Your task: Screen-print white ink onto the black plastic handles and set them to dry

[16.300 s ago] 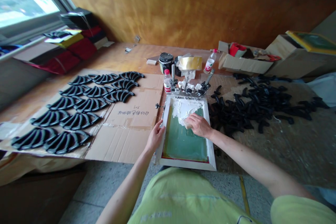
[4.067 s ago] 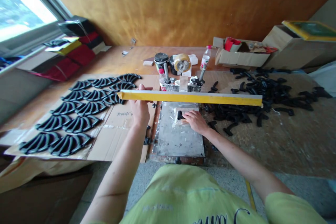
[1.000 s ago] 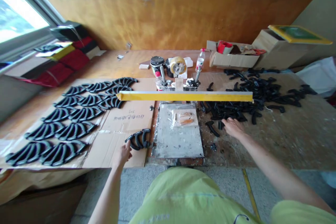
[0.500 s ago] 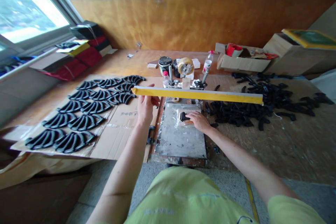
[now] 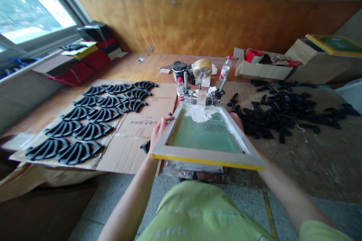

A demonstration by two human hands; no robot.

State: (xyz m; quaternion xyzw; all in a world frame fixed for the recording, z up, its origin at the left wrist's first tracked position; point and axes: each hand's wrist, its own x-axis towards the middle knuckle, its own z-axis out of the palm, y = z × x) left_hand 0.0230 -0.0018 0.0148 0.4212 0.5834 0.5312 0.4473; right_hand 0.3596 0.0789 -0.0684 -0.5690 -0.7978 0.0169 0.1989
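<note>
A screen-printing frame [image 5: 198, 153] with a green mesh and a yellow front edge lies low over the grey base plate, tilted slightly. White ink [image 5: 207, 116] is smeared at the far end of its mesh, beneath a pale upright blade [image 5: 201, 99]. My left hand [image 5: 158, 132] is closed at the frame's left side. My right hand [image 5: 238, 121] grips the right side, its fingers partly hidden. Beside my left wrist a curved black handle [image 5: 145, 146] pokes out; whether that hand holds it too is unclear. Whatever is beneath the frame is hidden.
Rows of black curved handles [image 5: 92, 130] lie on cardboard at left. A loose heap of them [image 5: 271, 111] is at right. Behind the frame stand clamps, an ink tub [image 5: 179, 70], a tape roll [image 5: 202, 68] and plastic bottles [image 5: 225, 68]. An open box [image 5: 264, 70] sits further back.
The frame has swung down from its raised position, covering the plate. My left hand came down with it. My right hand left the black handle on the plate and moved to the frame's right side.
</note>
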